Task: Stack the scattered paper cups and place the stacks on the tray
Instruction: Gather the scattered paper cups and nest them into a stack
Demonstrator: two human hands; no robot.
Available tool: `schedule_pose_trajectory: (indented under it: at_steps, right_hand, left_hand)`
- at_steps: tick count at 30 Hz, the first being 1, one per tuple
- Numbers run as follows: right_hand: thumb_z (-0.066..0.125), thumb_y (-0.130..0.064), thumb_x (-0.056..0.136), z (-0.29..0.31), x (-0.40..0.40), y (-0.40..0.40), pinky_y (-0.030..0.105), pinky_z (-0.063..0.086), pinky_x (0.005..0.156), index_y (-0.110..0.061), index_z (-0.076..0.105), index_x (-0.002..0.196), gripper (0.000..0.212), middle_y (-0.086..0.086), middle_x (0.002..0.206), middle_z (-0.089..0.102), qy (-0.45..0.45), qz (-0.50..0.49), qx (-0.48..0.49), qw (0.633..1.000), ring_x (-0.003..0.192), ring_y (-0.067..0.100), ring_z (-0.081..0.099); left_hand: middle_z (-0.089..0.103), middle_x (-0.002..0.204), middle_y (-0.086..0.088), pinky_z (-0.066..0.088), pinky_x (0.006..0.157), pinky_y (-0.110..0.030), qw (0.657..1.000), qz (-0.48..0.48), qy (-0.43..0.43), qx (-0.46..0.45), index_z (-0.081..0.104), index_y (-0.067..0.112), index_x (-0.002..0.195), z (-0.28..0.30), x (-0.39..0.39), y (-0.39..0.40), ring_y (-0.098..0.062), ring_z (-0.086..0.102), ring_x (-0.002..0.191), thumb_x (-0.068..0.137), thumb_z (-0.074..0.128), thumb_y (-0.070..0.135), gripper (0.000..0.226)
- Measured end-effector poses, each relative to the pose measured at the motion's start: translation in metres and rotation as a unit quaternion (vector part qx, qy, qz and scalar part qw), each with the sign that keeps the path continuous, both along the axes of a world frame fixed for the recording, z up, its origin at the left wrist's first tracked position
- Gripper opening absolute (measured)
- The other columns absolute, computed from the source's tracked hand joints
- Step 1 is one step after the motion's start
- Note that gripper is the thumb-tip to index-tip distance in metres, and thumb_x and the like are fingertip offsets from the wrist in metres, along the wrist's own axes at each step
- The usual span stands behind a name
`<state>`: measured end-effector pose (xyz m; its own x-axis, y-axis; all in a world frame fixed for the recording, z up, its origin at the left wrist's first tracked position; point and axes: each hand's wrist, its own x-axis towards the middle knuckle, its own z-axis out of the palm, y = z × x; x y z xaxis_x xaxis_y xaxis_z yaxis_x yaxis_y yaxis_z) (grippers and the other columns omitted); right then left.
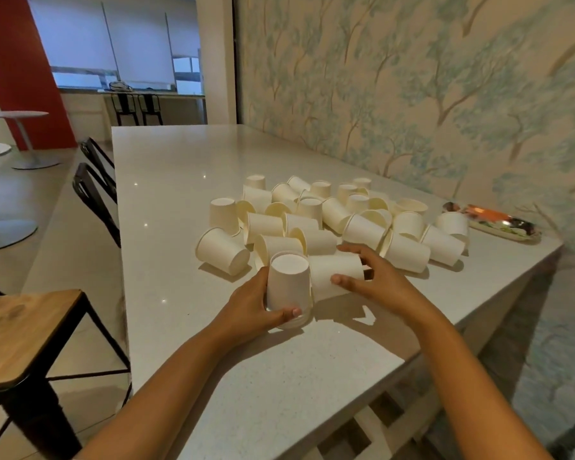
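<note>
We clamped our left grip (253, 307) on an upturned white paper cup (288, 287) while our right grip (372, 277) closed over a fallen white cup (336, 273) at three o'clock, judging nesting next.

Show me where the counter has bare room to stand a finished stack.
Bare patches: the counter left of and beyond the scattered cups, and the near strip between the forearms. Crowded: the middle pile through to the tray by the wall.

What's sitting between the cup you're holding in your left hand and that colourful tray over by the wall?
In the head view, scattered paper cups fill the stretch between the held cup and the tray; the right hand also reaches in there.
</note>
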<state>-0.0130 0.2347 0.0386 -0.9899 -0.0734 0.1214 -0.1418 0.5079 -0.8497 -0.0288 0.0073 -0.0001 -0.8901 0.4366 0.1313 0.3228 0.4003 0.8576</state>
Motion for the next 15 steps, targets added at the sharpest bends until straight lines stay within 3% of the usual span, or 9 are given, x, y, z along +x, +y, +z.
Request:
schedule_pose_trajectory:
  at_steps: [5, 8, 10, 13, 15]
  right_hand:
    - [0.062, -0.061, 0.058, 0.020, -0.005, -0.005, 0.024, 0.047, 0.077, -0.041, 0.043, 0.117, 0.066, -0.008, 0.115, 0.055, 0.073, -0.031, -0.116, 0.990, 0.104, 0.010, 0.054]
    - [0.062, -0.053, 0.069, 0.034, -0.006, -0.013, 0.010, 0.048, 0.068, -0.044, 0.048, 0.112, 0.046, -0.020, 0.110, 0.054, 0.125, -0.011, -0.139, 0.982, 0.100, -0.002, 0.053]
    - [0.064, -0.045, 0.076, 0.040, -0.005, -0.022, 0.007, 0.046, 0.070, -0.049, 0.048, 0.108, 0.036, -0.024, 0.112, 0.050, 0.147, 0.015, -0.116, 0.982, 0.105, 0.000, 0.051]
    - [0.068, -0.039, 0.077, 0.043, -0.007, -0.037, 0.028, 0.050, 0.089, -0.042, 0.050, 0.115, 0.042, -0.015, 0.124, 0.050, 0.143, 0.060, -0.070, 0.985, 0.116, 0.011, 0.049]
    - [0.070, -0.038, 0.077, 0.041, -0.007, -0.046, 0.036, 0.049, 0.094, -0.038, 0.050, 0.120, 0.048, -0.010, 0.129, 0.048, 0.122, 0.089, -0.031, 0.988, 0.118, 0.015, 0.048]
  left_hand:
    - [0.042, 0.112, 0.043, 0.046, 0.087, -0.017, 1.000, 0.004, -0.006, -0.005, 0.023, 0.073, 0.105, -0.001, 0.001, -0.001, 0.003, 0.051, 0.107, 0.050, 0.062, 0.078, 0.068]
    - [0.042, 0.103, 0.054, 0.043, 0.072, -0.004, 1.000, 0.012, -0.013, 0.002, 0.023, 0.078, 0.100, 0.001, 0.005, -0.001, 0.016, 0.050, 0.097, 0.051, 0.064, 0.076, 0.065]
    - [0.041, 0.110, 0.049, 0.044, 0.077, -0.006, 1.000, 0.013, -0.010, 0.000, 0.022, 0.079, 0.101, 0.002, 0.005, -0.001, 0.013, 0.049, 0.101, 0.052, 0.064, 0.075, 0.065]
    - [0.045, 0.121, 0.038, 0.047, 0.089, -0.017, 1.000, 0.004, 0.000, 0.004, 0.024, 0.073, 0.110, 0.002, 0.005, -0.001, 0.003, 0.052, 0.111, 0.053, 0.064, 0.074, 0.070]
    - [0.048, 0.121, 0.037, 0.048, 0.086, -0.013, 1.000, -0.001, 0.010, 0.014, 0.028, 0.064, 0.117, 0.002, 0.004, 0.000, 0.005, 0.052, 0.112, 0.054, 0.066, 0.072, 0.074]
